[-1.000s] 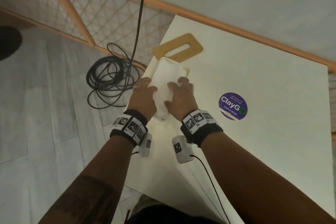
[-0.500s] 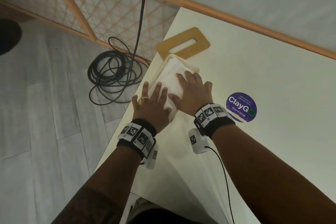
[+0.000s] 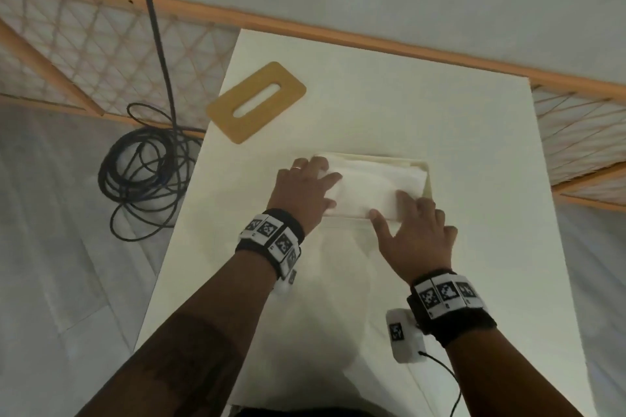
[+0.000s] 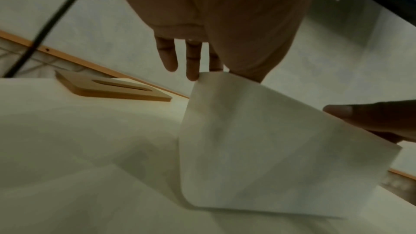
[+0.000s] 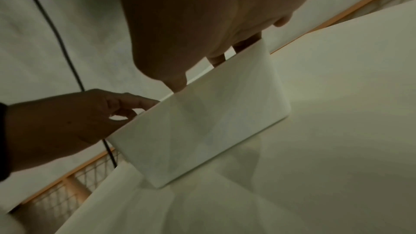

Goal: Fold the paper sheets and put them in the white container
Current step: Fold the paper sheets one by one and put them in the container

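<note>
The white container point(image 3: 427, 179) lies crosswise in the middle of the table, packed with folded white paper sheets point(image 3: 372, 184). My left hand point(image 3: 321, 183) is at its left end, with straight fingers point(image 4: 193, 63) reaching over the rim onto the paper. My right hand point(image 3: 393, 206) is at the front right. Its thumb point(image 5: 176, 82) presses the outside of the front wall while its curled fingers hook over the rim, pinching the wall. The wrist views show the container's plain outer wall point(image 4: 258, 149) point(image 5: 213, 127). Its inside is hidden there.
A tan wooden lid with a slot point(image 3: 256, 101) lies flat at the back left of the cream table point(image 3: 440, 112). On the floor to the left is a coiled black cable point(image 3: 145, 173). A wooden lattice railing point(image 3: 101, 54) runs behind. The table's left edge is close to my left forearm.
The container has gone from beside the lid at the table's left edge to the middle and turned crosswise. My hands, flat on the paper before, now sit at its two ends.
</note>
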Demonstrator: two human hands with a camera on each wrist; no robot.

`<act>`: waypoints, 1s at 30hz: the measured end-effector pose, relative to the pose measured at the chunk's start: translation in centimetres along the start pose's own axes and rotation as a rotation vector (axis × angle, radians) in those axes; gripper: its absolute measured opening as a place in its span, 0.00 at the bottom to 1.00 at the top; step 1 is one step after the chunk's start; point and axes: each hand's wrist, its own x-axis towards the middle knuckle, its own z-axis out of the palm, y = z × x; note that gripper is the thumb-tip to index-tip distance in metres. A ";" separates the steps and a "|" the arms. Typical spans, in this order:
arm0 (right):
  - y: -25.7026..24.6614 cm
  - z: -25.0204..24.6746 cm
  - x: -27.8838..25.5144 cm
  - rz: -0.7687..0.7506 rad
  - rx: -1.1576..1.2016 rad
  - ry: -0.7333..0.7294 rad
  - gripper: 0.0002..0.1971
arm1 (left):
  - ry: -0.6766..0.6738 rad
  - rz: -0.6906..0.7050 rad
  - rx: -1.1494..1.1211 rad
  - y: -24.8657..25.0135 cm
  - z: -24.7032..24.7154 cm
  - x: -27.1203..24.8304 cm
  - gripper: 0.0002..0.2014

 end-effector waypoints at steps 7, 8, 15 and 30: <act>5.0 -0.7 -0.9 0.076 0.010 0.012 0.37 | -0.040 0.088 0.011 4.2 1.6 1.2 0.24; 5.5 -0.7 -1.0 0.078 0.011 0.015 0.37 | -0.043 0.086 0.023 4.7 1.7 1.3 0.24; 6.0 -0.2 -0.9 0.085 0.072 0.038 0.40 | 0.161 -0.061 -0.364 2.8 -0.8 3.6 0.21; 6.5 0.0 -0.7 0.086 0.105 0.021 0.44 | -0.125 -0.651 0.124 -13.5 -0.1 13.8 0.42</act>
